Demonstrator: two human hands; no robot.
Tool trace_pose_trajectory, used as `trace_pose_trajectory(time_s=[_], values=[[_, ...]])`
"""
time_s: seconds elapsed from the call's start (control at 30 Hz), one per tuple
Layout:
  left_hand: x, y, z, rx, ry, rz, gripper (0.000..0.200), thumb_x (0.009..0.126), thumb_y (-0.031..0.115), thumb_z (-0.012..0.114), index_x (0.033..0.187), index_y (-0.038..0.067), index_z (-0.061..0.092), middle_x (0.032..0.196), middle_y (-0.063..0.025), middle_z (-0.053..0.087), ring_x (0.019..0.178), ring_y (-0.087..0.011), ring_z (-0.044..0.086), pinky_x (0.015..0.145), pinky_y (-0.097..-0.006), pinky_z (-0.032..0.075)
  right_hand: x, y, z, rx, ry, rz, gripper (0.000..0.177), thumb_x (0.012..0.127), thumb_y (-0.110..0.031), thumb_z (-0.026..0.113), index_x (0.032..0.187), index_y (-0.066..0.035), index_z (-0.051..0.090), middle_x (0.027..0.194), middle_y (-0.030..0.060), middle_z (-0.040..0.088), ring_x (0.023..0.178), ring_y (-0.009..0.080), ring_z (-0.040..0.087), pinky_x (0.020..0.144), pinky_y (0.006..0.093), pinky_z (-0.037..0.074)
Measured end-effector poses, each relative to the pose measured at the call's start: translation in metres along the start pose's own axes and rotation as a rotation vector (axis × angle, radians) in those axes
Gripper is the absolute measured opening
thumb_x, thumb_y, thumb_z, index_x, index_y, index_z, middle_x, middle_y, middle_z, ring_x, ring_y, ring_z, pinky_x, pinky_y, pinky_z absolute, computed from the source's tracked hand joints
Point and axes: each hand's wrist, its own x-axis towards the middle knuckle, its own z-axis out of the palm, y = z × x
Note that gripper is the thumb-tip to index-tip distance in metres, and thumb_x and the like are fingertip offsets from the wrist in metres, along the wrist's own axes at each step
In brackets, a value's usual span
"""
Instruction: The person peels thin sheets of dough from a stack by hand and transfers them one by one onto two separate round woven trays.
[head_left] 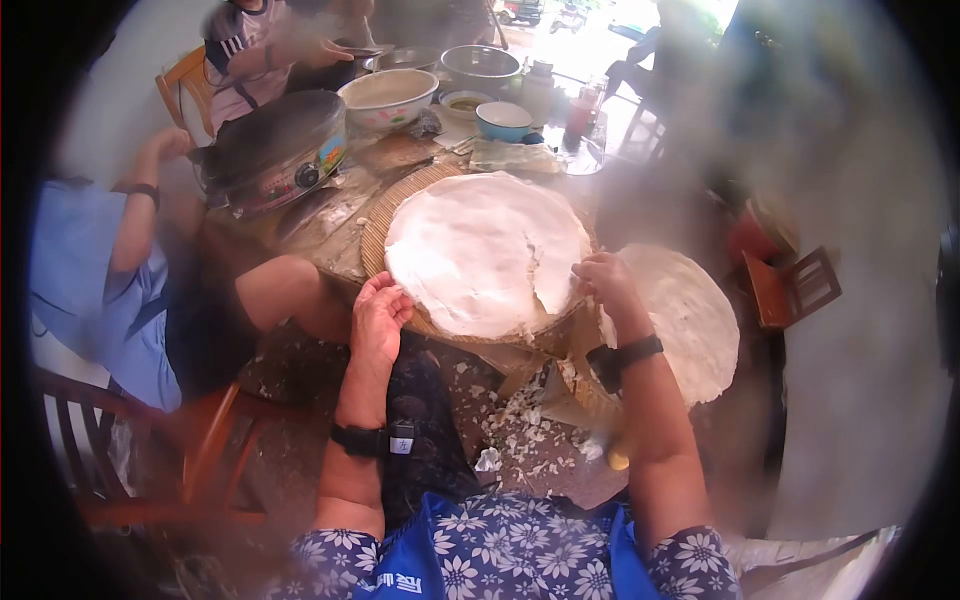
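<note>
A large round white sheet (470,250) with a crack on its right side lies on a round woven mat (375,225). At its lower left edge is my left hand (380,315), its fingers curled against the rim. My right hand (605,280) pinches the sheet's right edge, beside the crack. Both wrists wear dark bands. Another round pale sheet (690,320) lies lower right, partly behind my right forearm.
An electric pan (275,150), an enamel bowl (385,95), a steel bowl (480,65) and a blue bowl (503,120) stand behind the mat. A seated person (110,270) is at left, another person (250,60) beyond. White scraps (530,435) litter the floor.
</note>
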Motion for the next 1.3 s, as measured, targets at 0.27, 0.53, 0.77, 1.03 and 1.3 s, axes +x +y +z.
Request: trace_pose_trajectory(time_s=[0.27,0.53,0.77,1.03,1.3], values=[[0.012,-0.002,0.013,-0.012,-0.108,-0.025,0.021,0.081,0.005,0.055,0.101,0.009,0.05,0.081,-0.0028,0.061,0.065,-0.0123,0.06,0.058,-0.0278,0.051,-0.013,-0.02,0.005,0.105,-0.024,-0.037,0.015,0.077,-0.017,0.062,0.08,-0.002,0.059,0.062,-0.0007,0.051,0.05,0.0072,0.046,0.04,0.0213,0.029],[0.028,-0.001,0.034,-0.018,-0.102,0.042,0.023,0.081,0.004,0.052,0.104,0.008,0.049,0.085,-0.0059,0.062,0.069,-0.0164,0.062,0.058,-0.031,0.053,0.009,-0.021,-0.003,0.242,0.051,-0.147,0.01,0.073,-0.012,0.063,0.074,-0.003,0.058,0.054,0.0007,0.052,0.042,0.0083,0.045,0.038,0.023,0.033],[0.02,-0.009,0.024,0.108,-0.002,-0.057,0.024,0.081,0.009,0.052,0.105,0.006,0.048,0.085,-0.0089,0.061,0.066,-0.0189,0.062,0.058,-0.0324,0.054,0.02,0.011,-0.005,0.036,0.042,-0.138,0.013,0.074,-0.013,0.061,0.071,0.0,0.061,0.052,0.0032,0.055,0.043,0.0102,0.049,0.04,0.0242,0.037],[0.029,-0.016,0.013,0.14,0.027,-0.069,0.028,0.081,0.008,0.051,0.108,0.003,0.046,0.086,-0.0104,0.06,0.067,-0.0198,0.062,0.059,-0.0347,0.055,0.025,0.017,-0.001,-0.043,0.068,-0.127,0.015,0.073,-0.014,0.062,0.072,0.001,0.063,0.052,0.0035,0.056,0.044,0.0121,0.052,0.045,0.0267,0.042],[0.018,-0.011,0.019,0.201,0.052,-0.021,0.034,0.081,0.003,0.049,0.114,0.003,0.041,0.092,-0.0114,0.058,0.075,-0.0207,0.061,0.065,-0.0364,0.055,0.01,0.019,-0.013,-0.029,0.239,-0.246,0.019,0.074,-0.018,0.065,0.083,-0.001,0.065,0.062,0.0036,0.061,0.049,0.0107,0.055,0.048,0.0259,0.045]])
